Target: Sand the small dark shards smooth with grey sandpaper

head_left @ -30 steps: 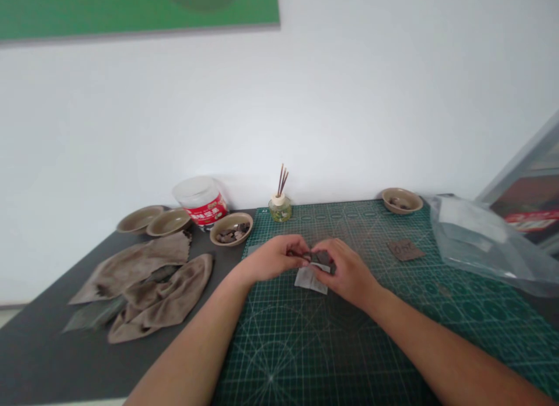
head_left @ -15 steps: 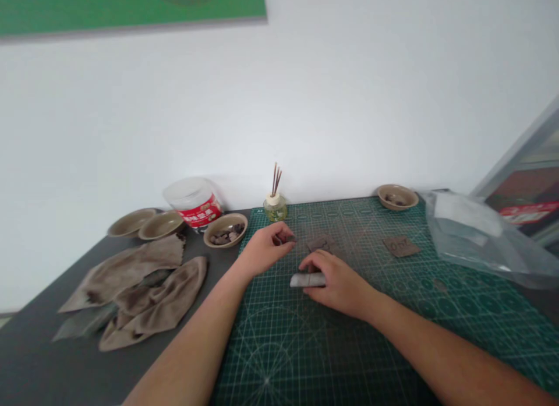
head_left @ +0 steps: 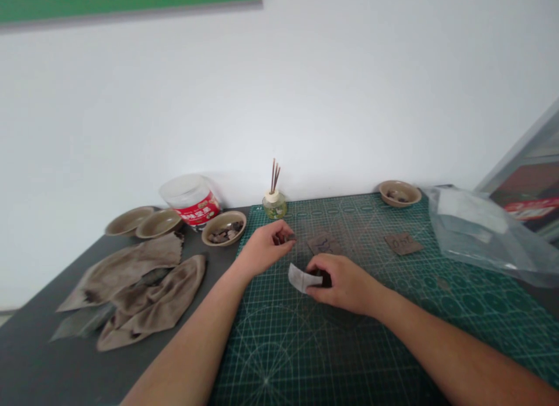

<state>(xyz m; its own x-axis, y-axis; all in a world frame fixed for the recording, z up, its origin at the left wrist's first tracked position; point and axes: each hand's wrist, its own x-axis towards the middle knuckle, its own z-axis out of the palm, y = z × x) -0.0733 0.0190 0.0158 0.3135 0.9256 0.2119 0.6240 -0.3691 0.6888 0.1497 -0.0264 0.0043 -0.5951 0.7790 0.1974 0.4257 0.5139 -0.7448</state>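
Note:
My left hand (head_left: 271, 247) is closed above the green cutting mat (head_left: 279, 348), its fingertips pinching a small dark piece (head_left: 290, 238), perhaps a stone. Lower and to the right, my right hand (head_left: 343, 281) grips a pale grey strip (head_left: 301, 279), maybe sandpaper, whose free end curls up to the left. Behind my right hand lies a brown square of paper (head_left: 324, 242) with dark handwriting. A second brown square (head_left: 402, 243) with writing sits farther right on the mat.
On the left are a bowl of small dark pieces (head_left: 224, 228), two more bowls (head_left: 159, 223), a red-labelled jar (head_left: 192, 202) and brown cloths (head_left: 152, 304). Reed diffuser (head_left: 275, 203) stands at the back. Another bowl (head_left: 399, 194) and a plastic bag (head_left: 476, 231) lie right.
My right hand has shifted slightly right, and the grey strip, flat before, now bends upward at its free end. My left hand stays almost in place, still holding the small piece.

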